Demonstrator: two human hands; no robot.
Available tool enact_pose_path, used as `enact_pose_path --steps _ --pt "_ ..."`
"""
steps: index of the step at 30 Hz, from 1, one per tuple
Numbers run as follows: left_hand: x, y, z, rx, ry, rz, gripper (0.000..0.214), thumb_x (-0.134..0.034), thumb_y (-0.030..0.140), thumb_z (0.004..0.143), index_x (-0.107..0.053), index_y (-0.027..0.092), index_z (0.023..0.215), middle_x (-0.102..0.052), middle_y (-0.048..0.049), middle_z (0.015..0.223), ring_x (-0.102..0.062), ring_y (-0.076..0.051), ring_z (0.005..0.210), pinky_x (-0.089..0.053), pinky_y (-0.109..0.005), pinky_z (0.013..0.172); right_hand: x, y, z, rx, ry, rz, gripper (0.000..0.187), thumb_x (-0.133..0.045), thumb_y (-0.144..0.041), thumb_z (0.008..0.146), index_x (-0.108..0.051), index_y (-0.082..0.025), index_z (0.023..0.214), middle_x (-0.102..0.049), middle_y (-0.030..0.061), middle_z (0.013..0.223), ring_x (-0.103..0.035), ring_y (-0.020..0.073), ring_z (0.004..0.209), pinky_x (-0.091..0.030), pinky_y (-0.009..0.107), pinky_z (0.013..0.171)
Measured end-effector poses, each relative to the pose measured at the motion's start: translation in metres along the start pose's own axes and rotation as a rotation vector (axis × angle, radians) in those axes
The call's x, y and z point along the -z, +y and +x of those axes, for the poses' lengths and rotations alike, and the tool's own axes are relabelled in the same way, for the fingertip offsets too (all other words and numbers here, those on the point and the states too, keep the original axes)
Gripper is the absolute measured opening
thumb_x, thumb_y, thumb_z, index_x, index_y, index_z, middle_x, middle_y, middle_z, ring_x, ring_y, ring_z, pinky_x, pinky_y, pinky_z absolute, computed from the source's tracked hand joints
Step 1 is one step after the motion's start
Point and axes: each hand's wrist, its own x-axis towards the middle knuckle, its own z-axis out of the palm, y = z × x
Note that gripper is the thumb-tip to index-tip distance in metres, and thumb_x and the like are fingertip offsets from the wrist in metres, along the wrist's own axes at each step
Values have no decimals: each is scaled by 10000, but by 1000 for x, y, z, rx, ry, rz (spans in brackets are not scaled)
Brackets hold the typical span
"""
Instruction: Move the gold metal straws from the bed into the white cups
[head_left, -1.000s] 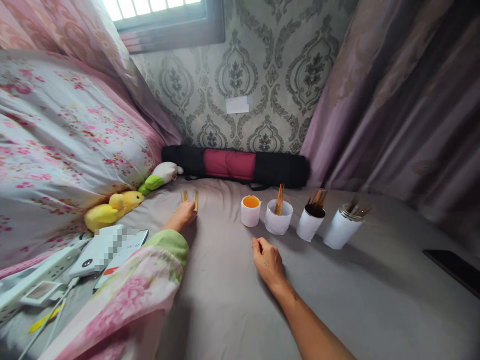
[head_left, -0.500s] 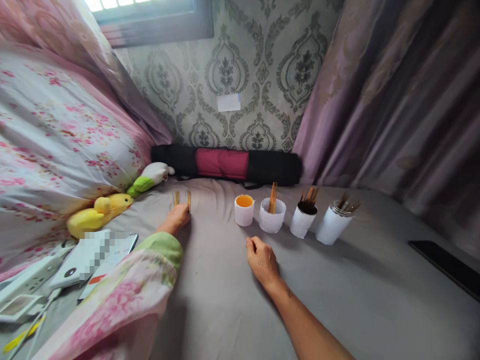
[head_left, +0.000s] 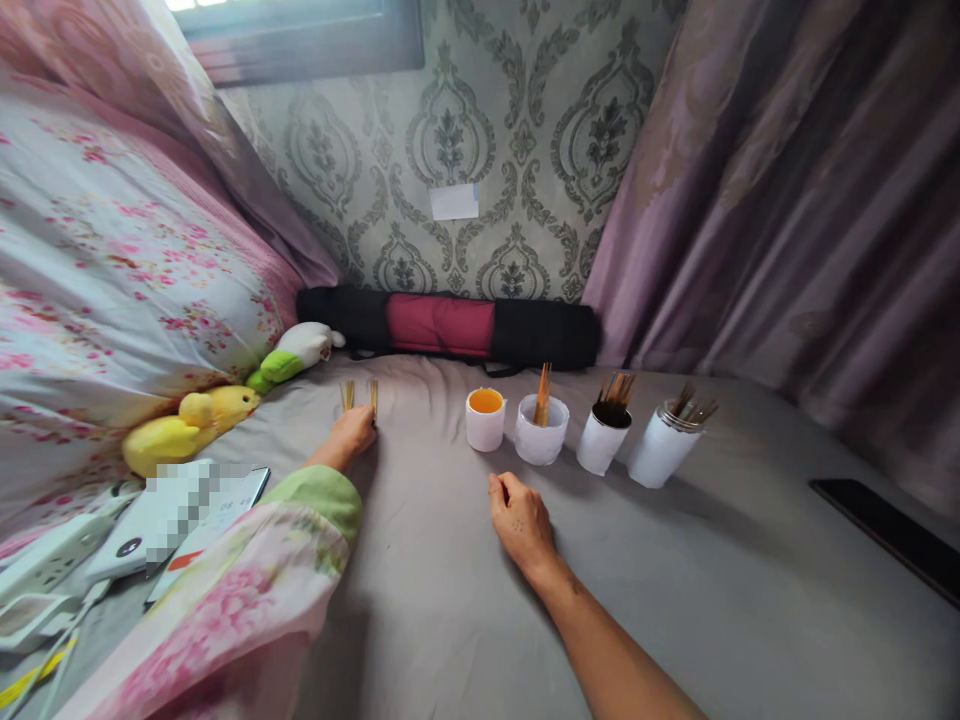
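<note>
My left hand (head_left: 350, 433) is stretched forward on the grey sheet, fingers closed round a bunch of thin wooden sticks (head_left: 360, 395) that stand upright. My right hand (head_left: 517, 518) rests on the sheet with fingers loosely curled and nothing seen in it. Just beyond it stands a row of white cups: an orange-lined cup (head_left: 485, 418), a clear cup with orange sticks (head_left: 541, 428), a dark-filled cup with sticks (head_left: 604, 432) and a tilted jar with sticks (head_left: 664, 445).
A black and red rolled bag (head_left: 450, 326) lies against the patterned wall. Yellow (head_left: 184, 428) and green-white plush toys (head_left: 296, 355) sit by floral bedding at left. A power strip (head_left: 45, 555) and phone are lower left. A dark flat object (head_left: 885, 535) lies at right.
The view has shifted slightly, so everything sits a bit lower-left in frame. Both hands keep the same pose on the sheet.
</note>
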Motion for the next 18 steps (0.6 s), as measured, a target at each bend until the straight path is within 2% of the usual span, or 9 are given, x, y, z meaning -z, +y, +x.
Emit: enact_pose_path --steps 18 --pt "-4 -3 5 2 11 -24 304 -411 175 685 -594 177 928 -600 -107 1005 -553 -228 943 -422 -275 745 1 0 0 1 1 7 336 -308 -341 863 -560 -194 696 -575 10 595 -445 103 517 -197 245 505"
